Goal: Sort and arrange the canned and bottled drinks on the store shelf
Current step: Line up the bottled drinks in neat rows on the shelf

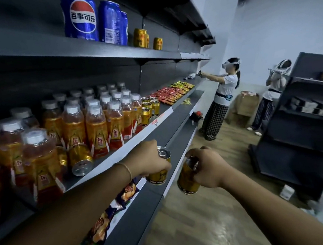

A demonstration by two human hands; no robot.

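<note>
Each hand (pixel 150 160) (pixel 206 167) grips gold can (pixel 158 175) (pixel 187 180).

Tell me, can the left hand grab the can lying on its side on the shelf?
Probably not yet: the left hand already grips another can. The fallen can lies near the shelf front, nothing before it, so an empty hand could likely reach it.

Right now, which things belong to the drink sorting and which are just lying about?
Job: gold can in left hand, second gold can in right hand, tipped gold can, orange drink bottles, Pepsi cans.
Lying about: red snack packets, chip bags, cardboard box.
</note>
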